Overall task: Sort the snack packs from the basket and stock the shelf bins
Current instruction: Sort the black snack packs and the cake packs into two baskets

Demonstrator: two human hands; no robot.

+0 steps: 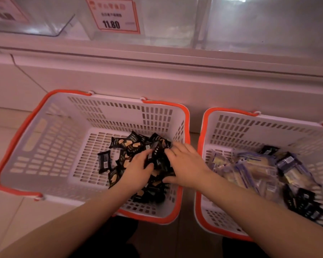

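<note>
Two white baskets with orange rims stand on the floor. The left basket (50,146) holds a heap of several small black snack packs (127,144) in its right half. My left hand (136,170) and my right hand (185,164) are both down in that heap, fingers curled round a bunch of black packs (157,155) between them. The right basket (250,131) holds several pale blue-and-yellow packs (250,168) and some black packs (306,205) near its right side.
Clear shelf bins (175,21) run along the top above a white ledge (157,58), one bearing a red-framed price tag (113,15) reading 11.80. A white shelf base (119,79) stands right behind the baskets. Tiled floor lies to the left.
</note>
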